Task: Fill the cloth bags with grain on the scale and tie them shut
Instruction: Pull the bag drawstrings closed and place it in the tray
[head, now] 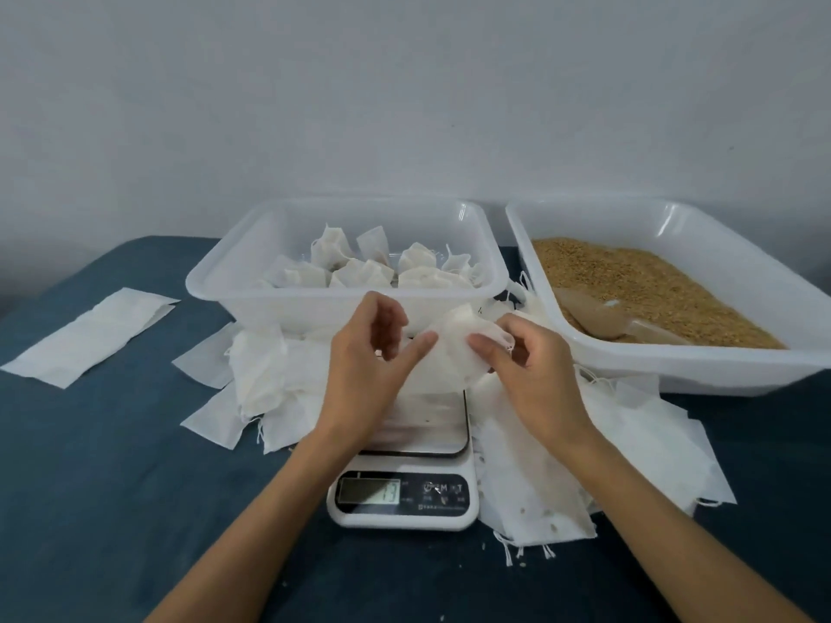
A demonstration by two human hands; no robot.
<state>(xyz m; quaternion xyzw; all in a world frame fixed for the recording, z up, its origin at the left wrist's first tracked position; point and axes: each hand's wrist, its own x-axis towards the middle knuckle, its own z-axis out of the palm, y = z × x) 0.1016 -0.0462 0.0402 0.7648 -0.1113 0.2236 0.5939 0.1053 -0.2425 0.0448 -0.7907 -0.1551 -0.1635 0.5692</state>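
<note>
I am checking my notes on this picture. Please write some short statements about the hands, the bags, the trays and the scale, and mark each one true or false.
1. Both hands hold one cloth bag above the scale. True.
2. The scoop is in the right hand. False: it lies in the grain tray.
3. The tied bags sit in the left tray. True.
4. The grain tray is left of the scale. False: it is to the right.
5. The left hand rests flat on the blue cloth. False: it is raised, touching the bag.

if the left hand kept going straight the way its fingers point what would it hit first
Probably the cloth bag held over the scale: the left hand points right toward it, thumb already at its edge. Depth is unclear.
</note>
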